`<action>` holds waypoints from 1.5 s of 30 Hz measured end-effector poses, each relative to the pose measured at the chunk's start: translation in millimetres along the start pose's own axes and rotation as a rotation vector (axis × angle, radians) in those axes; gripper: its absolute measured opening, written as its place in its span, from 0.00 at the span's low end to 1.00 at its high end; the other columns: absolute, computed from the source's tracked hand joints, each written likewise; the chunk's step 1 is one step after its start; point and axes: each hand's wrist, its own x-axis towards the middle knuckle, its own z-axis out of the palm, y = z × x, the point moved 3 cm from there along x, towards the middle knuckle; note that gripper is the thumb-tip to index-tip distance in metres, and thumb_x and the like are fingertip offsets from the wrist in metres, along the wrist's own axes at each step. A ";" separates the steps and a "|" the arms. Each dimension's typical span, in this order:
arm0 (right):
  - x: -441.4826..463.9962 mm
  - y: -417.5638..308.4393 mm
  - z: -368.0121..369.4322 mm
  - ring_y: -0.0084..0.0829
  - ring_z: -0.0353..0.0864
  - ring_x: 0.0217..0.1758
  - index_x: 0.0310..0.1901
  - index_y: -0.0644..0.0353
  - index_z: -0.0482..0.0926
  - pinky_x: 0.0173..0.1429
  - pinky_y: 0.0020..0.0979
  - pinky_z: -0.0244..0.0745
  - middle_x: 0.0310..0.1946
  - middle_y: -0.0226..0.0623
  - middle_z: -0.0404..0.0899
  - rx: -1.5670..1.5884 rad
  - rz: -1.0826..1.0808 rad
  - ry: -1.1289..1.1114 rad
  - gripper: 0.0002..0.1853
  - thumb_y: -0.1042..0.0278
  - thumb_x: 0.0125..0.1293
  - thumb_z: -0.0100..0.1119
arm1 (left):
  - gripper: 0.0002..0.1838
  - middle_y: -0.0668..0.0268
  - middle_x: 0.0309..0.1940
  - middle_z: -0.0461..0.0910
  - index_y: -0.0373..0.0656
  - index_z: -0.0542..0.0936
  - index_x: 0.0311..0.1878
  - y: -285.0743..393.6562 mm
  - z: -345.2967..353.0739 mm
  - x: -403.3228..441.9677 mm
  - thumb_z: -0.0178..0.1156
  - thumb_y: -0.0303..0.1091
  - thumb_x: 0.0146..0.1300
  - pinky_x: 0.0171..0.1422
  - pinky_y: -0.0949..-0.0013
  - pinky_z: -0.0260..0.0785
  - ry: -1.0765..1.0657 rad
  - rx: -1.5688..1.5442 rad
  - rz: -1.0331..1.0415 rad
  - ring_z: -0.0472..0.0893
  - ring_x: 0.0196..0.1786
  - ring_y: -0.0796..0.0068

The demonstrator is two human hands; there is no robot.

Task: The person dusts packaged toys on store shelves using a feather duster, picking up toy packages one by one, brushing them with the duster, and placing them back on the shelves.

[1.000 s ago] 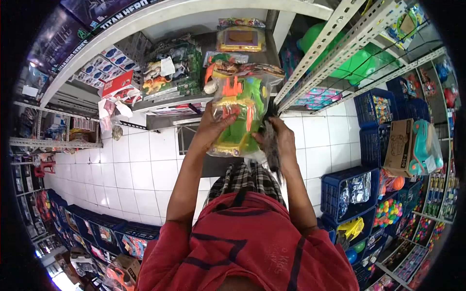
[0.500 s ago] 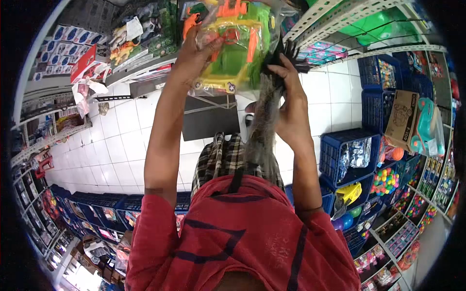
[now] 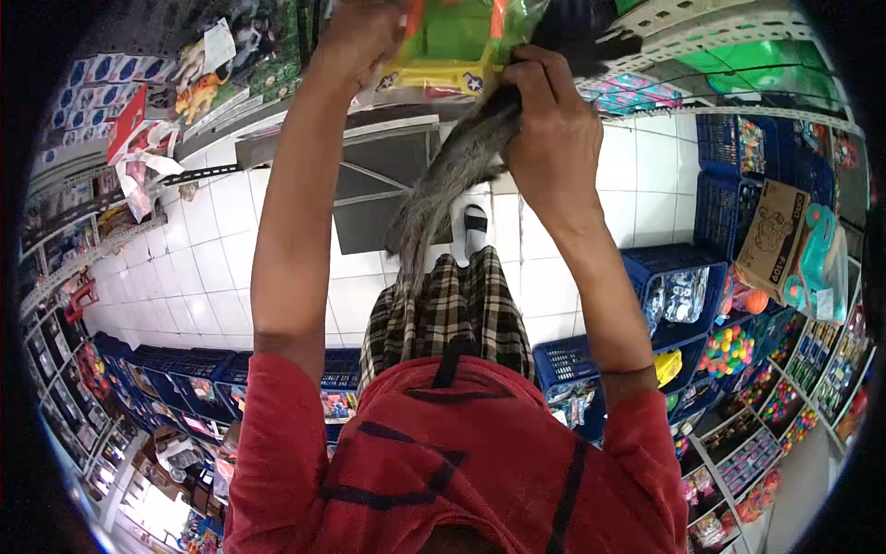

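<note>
At the top of the head view, a green and yellow toy in a clear plastic bag (image 3: 452, 55) with orange parts is partly cut off by the frame. My left hand (image 3: 360, 44) is closed at the bag's left edge, fingers curled and partly out of sight. My right hand (image 3: 554, 120) grips a grey and black feather duster (image 3: 452, 162) near its middle, just to the right of the bag. The duster's grey, wispy end hangs down to the left over the floor, while its black end (image 3: 577, 37) spreads out above the hand.
Shelves with packaged toys (image 3: 198, 92) stand ahead on the left. A perforated metal rack (image 3: 683, 14) is at upper right. Blue crates (image 3: 674, 258), a cardboard box (image 3: 773, 235) and a bag of colored balls (image 3: 726, 353) line the right. White tiled floor (image 3: 212, 295) lies below.
Both hands have moved up and farther away with the bagged toy. The duster's grey end has swung to the left, and the right hand has turned its back toward me.
</note>
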 end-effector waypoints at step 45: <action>10.9 61.1 66.6 0.41 0.75 0.45 0.46 0.65 0.72 0.44 0.33 0.74 0.49 0.42 0.69 -0.055 -0.033 0.002 0.28 0.89 0.36 0.52 | 0.34 0.56 0.50 0.69 0.49 0.55 0.63 -49.0 45.1 20.9 0.56 0.25 0.53 0.49 0.71 0.65 -0.218 0.612 -0.231 0.71 0.50 0.68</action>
